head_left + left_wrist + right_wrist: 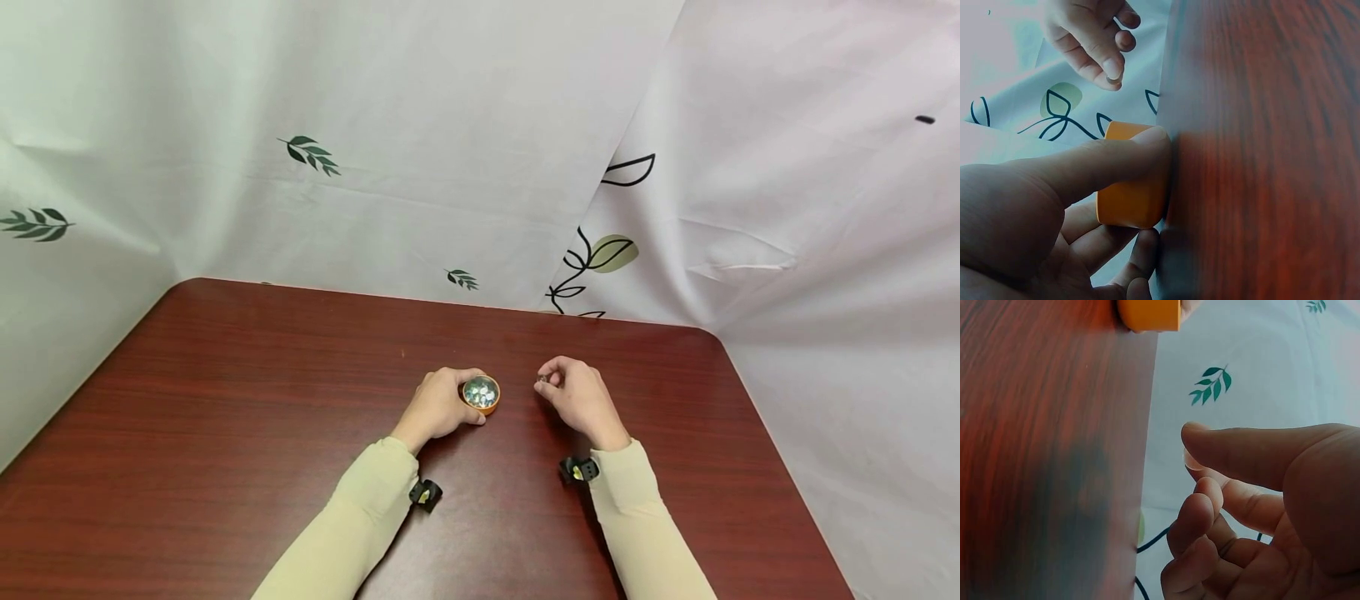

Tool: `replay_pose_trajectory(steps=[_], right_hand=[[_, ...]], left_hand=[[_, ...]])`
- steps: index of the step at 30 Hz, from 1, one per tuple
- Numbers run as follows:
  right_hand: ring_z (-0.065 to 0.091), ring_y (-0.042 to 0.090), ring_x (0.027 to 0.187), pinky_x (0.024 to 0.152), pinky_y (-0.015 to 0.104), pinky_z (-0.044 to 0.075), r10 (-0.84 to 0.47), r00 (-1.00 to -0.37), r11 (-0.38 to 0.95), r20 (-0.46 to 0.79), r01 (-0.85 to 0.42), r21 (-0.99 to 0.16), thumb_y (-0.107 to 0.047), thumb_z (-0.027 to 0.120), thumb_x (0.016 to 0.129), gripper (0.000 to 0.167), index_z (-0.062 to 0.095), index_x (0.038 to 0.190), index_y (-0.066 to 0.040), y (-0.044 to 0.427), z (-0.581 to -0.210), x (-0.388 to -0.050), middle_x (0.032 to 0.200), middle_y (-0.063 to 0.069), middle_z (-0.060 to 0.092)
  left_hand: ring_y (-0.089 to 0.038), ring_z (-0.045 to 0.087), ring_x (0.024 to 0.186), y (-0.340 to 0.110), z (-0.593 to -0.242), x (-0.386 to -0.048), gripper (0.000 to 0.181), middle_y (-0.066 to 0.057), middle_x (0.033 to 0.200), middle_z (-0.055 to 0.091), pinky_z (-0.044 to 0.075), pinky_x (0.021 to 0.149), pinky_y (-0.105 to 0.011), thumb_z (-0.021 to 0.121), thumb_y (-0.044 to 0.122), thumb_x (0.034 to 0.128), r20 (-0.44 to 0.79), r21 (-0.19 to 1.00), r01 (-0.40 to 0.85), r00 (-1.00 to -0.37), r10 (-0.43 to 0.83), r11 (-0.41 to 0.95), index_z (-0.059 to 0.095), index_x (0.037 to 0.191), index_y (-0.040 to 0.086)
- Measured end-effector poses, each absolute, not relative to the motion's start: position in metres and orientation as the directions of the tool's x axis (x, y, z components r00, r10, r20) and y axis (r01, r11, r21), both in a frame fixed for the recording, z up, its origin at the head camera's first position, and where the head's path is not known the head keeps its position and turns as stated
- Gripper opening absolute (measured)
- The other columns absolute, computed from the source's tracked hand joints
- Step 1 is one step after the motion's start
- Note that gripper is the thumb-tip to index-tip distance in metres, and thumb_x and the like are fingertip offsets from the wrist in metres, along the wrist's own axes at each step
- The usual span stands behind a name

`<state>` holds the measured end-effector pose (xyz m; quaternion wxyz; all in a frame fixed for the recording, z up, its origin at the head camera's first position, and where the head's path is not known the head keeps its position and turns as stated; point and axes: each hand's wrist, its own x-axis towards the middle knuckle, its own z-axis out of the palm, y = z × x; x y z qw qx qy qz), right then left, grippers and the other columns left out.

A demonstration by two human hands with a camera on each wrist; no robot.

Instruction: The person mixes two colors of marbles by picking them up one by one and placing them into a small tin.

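Observation:
My left hand [438, 404] grips a small round orange container [491, 409] by its side, thumb and fingers on either side of it. Shiny, silvery-green pieces [481, 392] fill its top in the head view. From the left wrist, the container's orange wall [1132, 200] shows, standing on the table under my thumb. To the right, my right hand [581, 396] is raised a little above the table, thumb and index finger pinching a tiny shiny piece [1192, 460]. Its exact kind is too small to tell. The other right fingers are loosely curled.
A dark red-brown wooden table [247, 417] with rounded far corners lies under both hands. White cloth [420, 150] printed with leaves hangs behind it and along its sides. Black wrist cameras [426, 495] are worn at both sleeves.

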<state>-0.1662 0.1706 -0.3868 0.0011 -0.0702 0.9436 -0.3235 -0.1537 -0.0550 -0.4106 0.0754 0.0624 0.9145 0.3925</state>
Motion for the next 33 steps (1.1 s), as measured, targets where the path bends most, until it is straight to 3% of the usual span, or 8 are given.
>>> replay_pose_trajectory(steps=[33], right_hand=[[0.053, 0.013, 0.069, 0.069, 0.032, 0.044, -0.209, -0.974, 0.764, 0.089, -0.220, -0.606, -0.012, 0.078, 0.087, 0.008, 0.071, 0.091, -0.013, 0.139, -0.381, -0.161, 0.074, -0.004, 0.057]], left_hand=[[-0.026, 0.061, 0.104, -0.055, -0.411, -0.155, 0.056, 0.001, 0.107, 0.072, 0.049, 0.089, -0.042, 0.094, 0.016, 0.0680, -0.074, 0.732, 0.070, -0.981, 0.182, 0.677, 0.074, 0.120, 0.025]])
